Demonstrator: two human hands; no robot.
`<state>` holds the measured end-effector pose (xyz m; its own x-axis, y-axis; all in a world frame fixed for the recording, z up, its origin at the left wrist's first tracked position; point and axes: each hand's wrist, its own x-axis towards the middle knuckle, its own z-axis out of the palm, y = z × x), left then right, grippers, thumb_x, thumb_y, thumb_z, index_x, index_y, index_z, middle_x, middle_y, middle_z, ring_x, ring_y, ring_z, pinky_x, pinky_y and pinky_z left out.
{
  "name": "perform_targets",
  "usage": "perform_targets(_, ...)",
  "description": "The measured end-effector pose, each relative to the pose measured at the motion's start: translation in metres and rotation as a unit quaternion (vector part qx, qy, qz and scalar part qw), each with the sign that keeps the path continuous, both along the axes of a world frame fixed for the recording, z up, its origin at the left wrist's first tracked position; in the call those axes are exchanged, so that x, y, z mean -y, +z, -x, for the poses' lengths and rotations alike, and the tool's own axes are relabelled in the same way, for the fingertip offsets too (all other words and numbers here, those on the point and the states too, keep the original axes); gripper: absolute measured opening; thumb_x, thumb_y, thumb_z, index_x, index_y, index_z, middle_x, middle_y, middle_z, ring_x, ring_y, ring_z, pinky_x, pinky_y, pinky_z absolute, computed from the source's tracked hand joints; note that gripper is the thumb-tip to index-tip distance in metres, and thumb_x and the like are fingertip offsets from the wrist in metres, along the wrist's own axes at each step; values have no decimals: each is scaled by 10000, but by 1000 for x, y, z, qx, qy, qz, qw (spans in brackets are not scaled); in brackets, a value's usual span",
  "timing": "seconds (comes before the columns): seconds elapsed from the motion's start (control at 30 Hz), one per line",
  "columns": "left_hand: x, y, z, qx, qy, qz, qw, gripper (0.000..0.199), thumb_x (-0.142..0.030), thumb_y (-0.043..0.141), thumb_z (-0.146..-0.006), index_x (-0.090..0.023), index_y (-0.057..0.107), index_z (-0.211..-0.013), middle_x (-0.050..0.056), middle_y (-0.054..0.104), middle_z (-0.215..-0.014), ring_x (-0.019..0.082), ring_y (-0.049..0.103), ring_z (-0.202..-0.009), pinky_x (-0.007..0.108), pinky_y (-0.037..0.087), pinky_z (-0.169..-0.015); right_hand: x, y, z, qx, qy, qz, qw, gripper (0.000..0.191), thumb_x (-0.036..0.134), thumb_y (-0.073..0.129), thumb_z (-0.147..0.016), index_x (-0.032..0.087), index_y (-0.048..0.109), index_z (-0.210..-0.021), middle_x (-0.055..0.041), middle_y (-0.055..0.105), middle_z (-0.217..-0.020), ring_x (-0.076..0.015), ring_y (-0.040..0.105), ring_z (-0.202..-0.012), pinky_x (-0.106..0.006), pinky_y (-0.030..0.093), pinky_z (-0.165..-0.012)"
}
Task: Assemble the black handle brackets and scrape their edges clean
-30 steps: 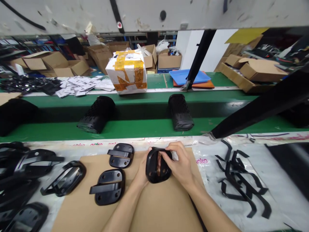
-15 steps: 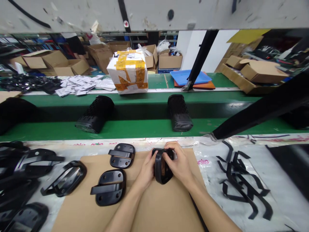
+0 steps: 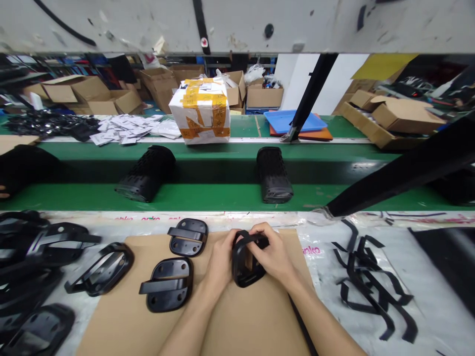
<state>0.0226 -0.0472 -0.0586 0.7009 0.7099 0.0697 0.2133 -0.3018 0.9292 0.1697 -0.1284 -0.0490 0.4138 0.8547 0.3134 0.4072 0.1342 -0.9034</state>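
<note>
Above a sheet of brown cardboard (image 3: 252,321), both hands grip a black plastic base plate with a strap (image 3: 238,272), tilted up on edge. My left hand (image 3: 219,259) closes around its left side. With fingers at the top and thumb at the strap, my right hand (image 3: 273,254) holds the right side; some fingertips are hidden. To the left on the cardboard lie two similar strapped plates, a nearer one (image 3: 168,296) and a farther one (image 3: 188,244). Another plate (image 3: 107,277) leans at the cardboard's left edge.
Several more black plates (image 3: 48,247) are piled at far left. Loose black strips (image 3: 371,284) lie in a tangle at right. Black perforated cylinders (image 3: 274,173) rest on the green conveyor (image 3: 211,195) ahead. A slanted black post (image 3: 389,173) stands at right.
The held plate has turned so its open face shows more toward me. My right hand has shifted slightly along its top edge, and both hands still grip it.
</note>
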Motion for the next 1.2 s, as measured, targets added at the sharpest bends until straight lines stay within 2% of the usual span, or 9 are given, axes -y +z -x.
perform_targets(0.1,-4,-4,2,-36,-10,-43,998,46,-153,548,-878,-190,563,-855,-20,633,-779,136,556,-694,228,364,-642,0,-1,-1,-6,12,6,1000,176,89,644,-829,232,625,-930,49,663,-852,-122,646,-783,-213,492,-736)
perform_targets(0.2,-6,-4,4,-46,-21,-54,997,129,-168,517,-914,-193,502,-788,-29,593,-726,123,521,-651,226,328,-610,1,-1,-1,-10,14,6,1000,152,112,658,-835,232,644,-926,48,680,-844,-126,660,-773,-215,500,-724)
perform_targets(0.33,-4,-4,4,-19,0,-71,997,232,-228,467,-975,-199,444,-746,-45,504,-656,107,467,-594,228,293,-585,1,0,0,-7,12,-6,1000,198,107,660,-832,239,698,-974,26,719,-903,-147,683,-832,-239,520,-773)
perform_targets(0.5,-2,-8,1,0,35,-49,998,187,-246,466,-982,-200,488,-802,-37,548,-700,116,487,-638,219,326,-606,-1,2,1,-3,4,-31,1000,327,58,632,-839,277,747,-1053,20,733,-965,-153,685,-892,-265,521,-841)
perform_targets(0.63,-1,-9,-2,-8,2,-48,999,98,-210,540,-890,-198,522,-794,-14,581,-710,137,492,-642,234,341,-599,3,6,-2,-15,-42,-76,996,341,48,610,-860,294,729,-1065,19,723,-1013,-152,679,-945,-276,519,-878)
perform_targets(0.73,1,-7,-1,-33,-43,-64,996,148,-166,531,-831,-186,535,-684,20,603,-690,151,510,-633,255,359,-615,8,13,-4,-18,-46,-85,995,366,34,610,-845,299,732,-1065,18,722,-1016,-157,683,-950,-282,524,-880)
perform_targets(0.87,2,-6,-1,-36,-77,-67,994,205,-195,515,-837,-180,542,-635,35,599,-652,148,494,-588,263,347,-592,11,19,-3,-23,-30,-68,997,346,54,627,-821,289,742,-1048,15,731,-1001,-162,694,-924,-271,543,-852)
perform_targets(1.03,2,-9,-7,-13,-32,-106,994,323,-280,467,-927,-177,531,-628,30,561,-601,138,454,-551,265,302,-559,9,27,-1,-38,-40,-41,998,248,112,636,-822,253,721,-1007,10,731,-931,-159,696,-843,-253,555,-773)
perform_targets(1.2,2,-11,-10,-21,-58,-111,992,270,-236,485,-929,-178,572,-681,54,645,-704,170,564,-638,270,382,-618,9,38,-6,-36,-3,13,999,201,128,654,-819,238,726,-971,-3,730,-936,-179,693,-859,-279,558,-798)
